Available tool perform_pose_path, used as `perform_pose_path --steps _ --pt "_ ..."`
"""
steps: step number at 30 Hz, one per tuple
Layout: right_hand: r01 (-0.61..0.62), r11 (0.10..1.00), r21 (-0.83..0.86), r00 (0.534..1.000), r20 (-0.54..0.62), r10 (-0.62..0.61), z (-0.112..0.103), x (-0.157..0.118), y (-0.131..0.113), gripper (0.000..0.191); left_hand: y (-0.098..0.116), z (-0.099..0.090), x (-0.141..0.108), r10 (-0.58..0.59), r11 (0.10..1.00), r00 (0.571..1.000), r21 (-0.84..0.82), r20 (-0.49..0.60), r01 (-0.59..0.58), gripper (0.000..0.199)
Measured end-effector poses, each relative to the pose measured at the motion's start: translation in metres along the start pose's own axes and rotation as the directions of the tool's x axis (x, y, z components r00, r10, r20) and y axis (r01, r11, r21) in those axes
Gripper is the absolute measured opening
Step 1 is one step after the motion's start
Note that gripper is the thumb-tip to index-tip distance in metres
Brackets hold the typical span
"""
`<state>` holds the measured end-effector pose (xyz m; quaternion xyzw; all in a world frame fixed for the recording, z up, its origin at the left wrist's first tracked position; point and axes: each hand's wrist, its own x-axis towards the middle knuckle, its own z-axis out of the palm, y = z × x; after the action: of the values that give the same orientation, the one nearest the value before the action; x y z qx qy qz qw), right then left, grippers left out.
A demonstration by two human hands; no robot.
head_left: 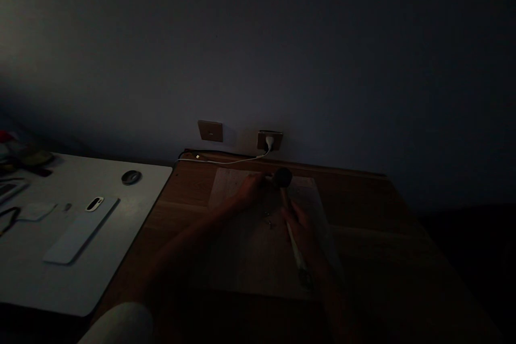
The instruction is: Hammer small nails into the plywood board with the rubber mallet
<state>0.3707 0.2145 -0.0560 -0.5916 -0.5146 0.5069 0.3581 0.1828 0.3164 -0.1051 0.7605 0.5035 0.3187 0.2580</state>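
Observation:
The picture is very dark. A hammer with a dark round head point(282, 177) and a light handle slants over a thin board point(242, 258) on the wooden table. My right hand point(300, 226) is wrapped round its handle, partway below the head. My left hand point(252, 188) is near the board's back edge, just left of the hammer head, with its fingers pressed together. Whatever those fingers hold is too dark and small to name. Several small metal pieces point(270, 222), perhaps nails, lie on the board between my hands.
On the left, a white table point(105, 258) carries a roll of tape point(131, 177), a pale flat case point(83, 231) and assorted items. Behind the wooden table point(371, 220), a white plug point(269, 142) sits in the wall socket, its cable point(226, 162) running left along the back edge.

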Motion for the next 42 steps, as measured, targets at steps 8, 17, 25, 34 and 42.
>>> perform_pose_path --steps 8,17,25,34,42 --pt "0.018 1.0 -0.003 0.999 0.041 -0.018 0.012 0.017 0.007 0.039 0.007 -0.012 -0.011 -0.092 0.995 0.993 0.029 -0.068 0.094 0.051" --pt "-0.072 0.997 0.026 0.997 -0.005 0.072 0.008 0.001 0.003 0.057 0.047 -0.032 -0.063 0.341 0.793 0.849 0.362 0.403 -0.49 0.016" --pt "-0.127 0.991 0.049 0.99 -0.061 0.13 -0.004 -0.011 -0.003 0.06 0.054 -0.021 -0.066 0.265 0.845 0.88 0.344 0.395 -0.409 0.016" --pt "-0.088 0.995 0.052 0.994 -0.057 0.09 -0.003 -0.008 -0.005 0.046 -0.008 -0.027 -0.018 -0.036 0.99 0.999 0.136 -0.002 0.036 0.027" --pt "-0.064 0.997 0.051 0.997 -0.042 0.066 -0.001 -0.007 -0.003 0.05 -0.017 -0.023 -0.017 -0.074 0.997 0.997 0.02 -0.033 0.075 0.023"
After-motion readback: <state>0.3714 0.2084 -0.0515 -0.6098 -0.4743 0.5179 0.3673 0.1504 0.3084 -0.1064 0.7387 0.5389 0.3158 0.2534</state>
